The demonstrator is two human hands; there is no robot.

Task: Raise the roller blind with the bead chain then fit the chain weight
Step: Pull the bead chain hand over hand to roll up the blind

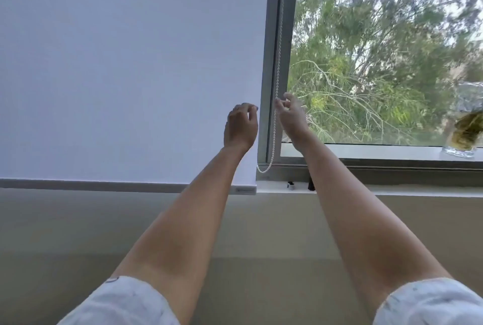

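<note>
The roller blind (125, 68) hung fully down, its bottom bar (104, 185) level with the sill, its top cut off by the frame. The right hand (290, 112) pinched the bead chain (278, 63) between thumb and fingers. The left hand (240, 127) curled at the blind's edge; whether it gripped anything was unclear.

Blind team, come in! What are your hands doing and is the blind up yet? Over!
Right hand pinching bead chain. Left hand curled at the roller blind edge, holding nothing. Blind fully down. Nothing blocking the chain.
</note>
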